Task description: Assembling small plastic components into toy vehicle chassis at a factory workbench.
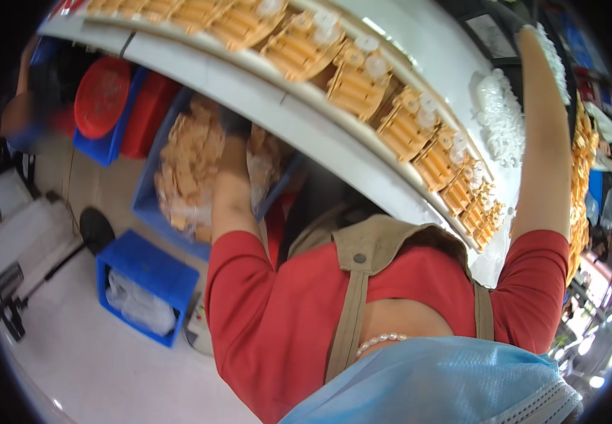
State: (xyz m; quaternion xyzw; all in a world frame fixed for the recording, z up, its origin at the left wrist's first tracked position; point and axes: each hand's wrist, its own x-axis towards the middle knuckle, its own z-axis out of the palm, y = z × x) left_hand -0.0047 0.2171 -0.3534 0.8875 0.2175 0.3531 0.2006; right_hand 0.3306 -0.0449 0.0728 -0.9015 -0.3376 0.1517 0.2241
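Observation:
My left arm reaches down to a blue bin (147,180) heaped with flat tan-orange plastic parts (191,159). The dark-gloved left hand (235,125) is over or among those parts, beside the table's edge; its fingers are hidden. Stretched far across the table, my right arm ends in a dark-gloved right hand (512,20) near the top of the view. Closest to it is a black tray (468,18) with a pale sheet and white parts by it. Whether the right hand holds anything does not show.
A conveyor-like strip carries a row of orange moulded parts (362,88), with translucent round pieces on them. White plastic pieces (500,116) lie piled behind. At left stand a red basin (102,97), a blue crate (147,283) with clear bags, and another person's arm (23,106).

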